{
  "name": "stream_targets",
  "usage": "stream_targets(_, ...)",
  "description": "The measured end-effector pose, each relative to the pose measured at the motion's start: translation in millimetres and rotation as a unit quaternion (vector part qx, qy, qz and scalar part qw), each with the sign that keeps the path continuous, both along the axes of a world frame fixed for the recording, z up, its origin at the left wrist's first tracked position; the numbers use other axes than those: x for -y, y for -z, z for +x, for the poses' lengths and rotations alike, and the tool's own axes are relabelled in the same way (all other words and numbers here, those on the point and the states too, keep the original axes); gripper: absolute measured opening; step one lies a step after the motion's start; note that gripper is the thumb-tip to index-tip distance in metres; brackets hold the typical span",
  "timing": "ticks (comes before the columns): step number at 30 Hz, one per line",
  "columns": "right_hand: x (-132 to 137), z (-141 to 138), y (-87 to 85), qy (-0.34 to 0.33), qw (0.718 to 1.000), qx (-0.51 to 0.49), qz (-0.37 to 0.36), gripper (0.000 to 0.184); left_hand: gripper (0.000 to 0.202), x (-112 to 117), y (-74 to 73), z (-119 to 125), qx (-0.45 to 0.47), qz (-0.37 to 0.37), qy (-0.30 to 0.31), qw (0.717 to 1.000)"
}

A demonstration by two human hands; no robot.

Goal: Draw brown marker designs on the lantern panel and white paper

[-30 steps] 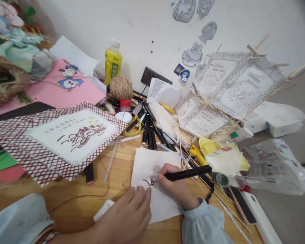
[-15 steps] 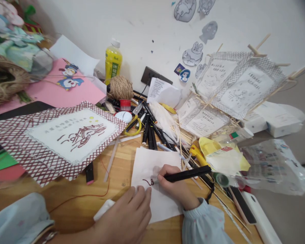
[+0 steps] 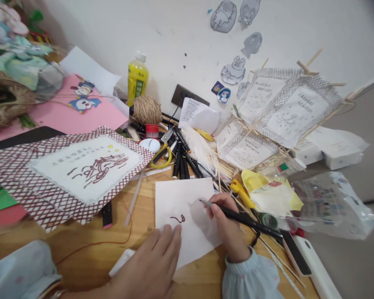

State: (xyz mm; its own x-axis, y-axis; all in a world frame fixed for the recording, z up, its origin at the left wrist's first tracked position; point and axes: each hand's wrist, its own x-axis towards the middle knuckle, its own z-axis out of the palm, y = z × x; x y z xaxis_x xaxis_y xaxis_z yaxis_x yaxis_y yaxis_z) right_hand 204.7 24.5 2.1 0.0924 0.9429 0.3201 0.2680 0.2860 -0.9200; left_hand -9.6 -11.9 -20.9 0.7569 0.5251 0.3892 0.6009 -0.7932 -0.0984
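Observation:
My right hand is closed around a black marker. Its tip is lifted above a white sheet of paper and points left, a little right of a small dark red squiggle. My left hand lies flat on the sheet's lower left corner, fingers stretched out toward the squiggle. Both wrists wear pale blue sleeves.
A red lattice paper panel with a drawing lies at left. A heap of black markers, yellow scissors, a twine ball and a yellow bottle crowd the back. A stick-and-paper lantern frame and plastic bag stand right.
My right hand has lifted the marker off the squiggle and swung it to the right, so the tip now hovers above the sheet. The left hand stays on the paper.

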Motion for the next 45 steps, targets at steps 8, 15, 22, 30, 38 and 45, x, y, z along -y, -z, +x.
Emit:
stream_targets(8,14,-10,-8.1,-0.085,0.994,-0.004,-0.074,0.018,0.044,-2,2.7,1,0.032,-0.015,0.005,0.999)
stream_targets(15,5,-14,-4.9,-0.094,0.981,0.132,-0.104,0.019,0.022,0,1.2,0,0.046,0.01,0.045,0.998)
stream_targets(22,2,-20,-6.6,-0.088,0.973,0.211,-0.026,0.015,0.025,0,7.3,-1,0.048,0.008,0.05,0.998)
stream_targets(30,1,-21,-1.7,-0.079,0.961,0.263,-0.021,0.017,0.021,1,0.2,0,0.02,0.01,0.049,0.999)
stream_targets(38,-1,-22,-1.1,-0.097,0.958,0.268,-0.008,0.015,0.026,2,5.5,-2,0.006,0.012,0.067,0.998)
stream_targets(45,-1,-21,-1.2,-0.1,0.956,0.275,-0.013,0.016,0.027,4,-1.5,-2,-0.001,-0.004,0.049,0.999)
